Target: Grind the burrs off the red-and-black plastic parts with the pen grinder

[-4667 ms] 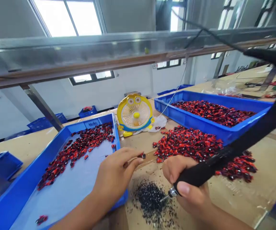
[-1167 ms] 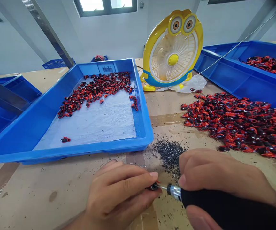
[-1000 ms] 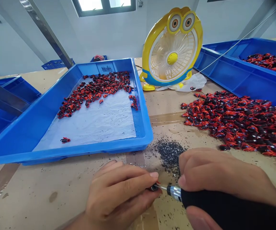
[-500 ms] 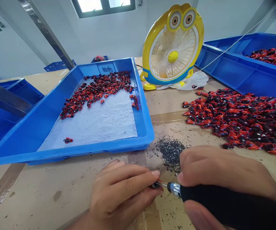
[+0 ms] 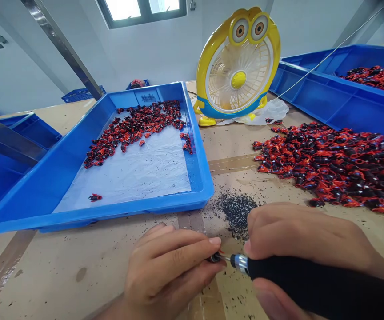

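My left hand (image 5: pixel 175 271) pinches a small black and red part (image 5: pixel 215 257) between thumb and fingers, so most of it is hidden. Wrapped around a black handheld power tool (image 5: pixel 298 280) is my right hand (image 5: pixel 302 235). The tool has a silver collar (image 5: pixel 242 264) and a thin metal tip, which points left and meets the part at my left fingertips. Just behind my hands lies a patch of black shavings (image 5: pixel 237 211) on the brown table covering (image 5: pixel 112 262).
A blue tray (image 5: pixel 128 209) with white lining holds many red and black parts (image 5: pixel 138 124). On the right a large pile of such parts (image 5: pixel 338 164) lies beside a blue bin (image 5: pixel 332 95). A yellow fan (image 5: pixel 238 80) stands at the back, and a metal post (image 5: pixel 62 49) rises at left.
The view has shifted very slightly. Both hands keep nearly the same place, with the tool tip still at the part.
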`<state>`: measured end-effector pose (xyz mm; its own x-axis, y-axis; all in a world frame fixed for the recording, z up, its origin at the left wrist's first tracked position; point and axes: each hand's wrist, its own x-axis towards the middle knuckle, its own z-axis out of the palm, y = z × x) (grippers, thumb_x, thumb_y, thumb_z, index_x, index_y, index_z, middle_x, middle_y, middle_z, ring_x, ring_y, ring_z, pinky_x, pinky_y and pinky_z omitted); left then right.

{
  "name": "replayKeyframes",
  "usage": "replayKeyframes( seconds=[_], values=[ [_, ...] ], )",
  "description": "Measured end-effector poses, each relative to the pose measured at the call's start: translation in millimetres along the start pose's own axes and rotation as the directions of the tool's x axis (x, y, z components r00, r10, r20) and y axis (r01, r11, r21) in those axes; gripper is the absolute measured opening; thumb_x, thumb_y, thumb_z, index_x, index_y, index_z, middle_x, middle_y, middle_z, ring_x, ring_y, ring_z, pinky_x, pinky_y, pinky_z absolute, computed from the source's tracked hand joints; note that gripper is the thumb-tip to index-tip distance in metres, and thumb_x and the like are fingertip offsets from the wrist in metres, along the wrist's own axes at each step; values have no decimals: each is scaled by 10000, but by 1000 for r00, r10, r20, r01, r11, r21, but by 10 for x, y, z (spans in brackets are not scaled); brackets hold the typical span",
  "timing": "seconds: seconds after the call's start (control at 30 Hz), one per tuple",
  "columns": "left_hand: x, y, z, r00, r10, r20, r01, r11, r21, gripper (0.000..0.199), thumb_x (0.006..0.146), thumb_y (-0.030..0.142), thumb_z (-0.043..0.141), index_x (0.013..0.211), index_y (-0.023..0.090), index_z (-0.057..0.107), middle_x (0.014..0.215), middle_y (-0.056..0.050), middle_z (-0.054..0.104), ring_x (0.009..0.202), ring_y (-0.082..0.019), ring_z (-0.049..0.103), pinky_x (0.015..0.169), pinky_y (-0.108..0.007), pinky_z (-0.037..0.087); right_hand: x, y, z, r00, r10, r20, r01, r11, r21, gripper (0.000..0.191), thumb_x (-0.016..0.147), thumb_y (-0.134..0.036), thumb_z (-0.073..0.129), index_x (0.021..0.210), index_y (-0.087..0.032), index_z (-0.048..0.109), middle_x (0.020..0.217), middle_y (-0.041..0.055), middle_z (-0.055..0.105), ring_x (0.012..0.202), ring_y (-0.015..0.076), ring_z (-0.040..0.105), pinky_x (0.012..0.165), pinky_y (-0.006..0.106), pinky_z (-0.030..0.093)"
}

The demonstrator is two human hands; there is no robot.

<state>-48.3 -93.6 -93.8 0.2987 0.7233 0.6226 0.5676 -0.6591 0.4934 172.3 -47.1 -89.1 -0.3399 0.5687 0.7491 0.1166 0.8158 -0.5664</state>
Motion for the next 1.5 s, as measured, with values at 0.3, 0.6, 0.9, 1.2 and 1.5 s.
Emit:
replayKeyframes(
  seconds=[0.3,0.6,0.9,1.2,1.5],
  values=[
    [4,1,25,1000,11,3,-11,1000,26,144,1038,326,761,1073,195,809,932,-12,875,660,-109,788,559,-296,558,-12,-50,-28,999,34,-21,-34,999,-23,90,888,-271,702,892,-224,625,632,-50,627,483,90,567,456,240,451],
    [-15,-2,-10,1000,12,17,-12,1000,16,121,1018,283,784,1097,195,811,950,-26,874,661,-130,775,568,-317,553,57,-68,-44,994,64,83,-59,996,-64,158,972,-331,687,894,-234,591,635,-53,633,524,89,613,500,217,502],
    [-14,8,-4,999,9,31,-10,1000,28,138,1002,284,802,1110,200,822,972,-32,883,657,-147,784,569,-328,546,36,-120,-52,992,98,76,-89,989,-116,169,999,-366,678,906,-247,602,632,-58,634,515,95,600,502,238,493],
    [-5,27,-40,1000,-2,23,1,999,43,126,1001,289,801,1084,200,834,950,-40,887,630,-157,785,549,-332,555,40,-128,-101,988,94,119,-82,992,-101,115,926,-276,721,919,-233,615,653,-43,642,524,101,609,496,236,501],
    [-7,35,-21,1000,-2,8,1,999,53,126,1013,306,793,1082,207,825,959,-34,890,636,-142,787,550,-324,550,83,-69,-169,988,50,149,-35,994,-104,146,915,-293,730,927,-231,598,657,-47,674,500,70,619,473,175,503]
  ],
)
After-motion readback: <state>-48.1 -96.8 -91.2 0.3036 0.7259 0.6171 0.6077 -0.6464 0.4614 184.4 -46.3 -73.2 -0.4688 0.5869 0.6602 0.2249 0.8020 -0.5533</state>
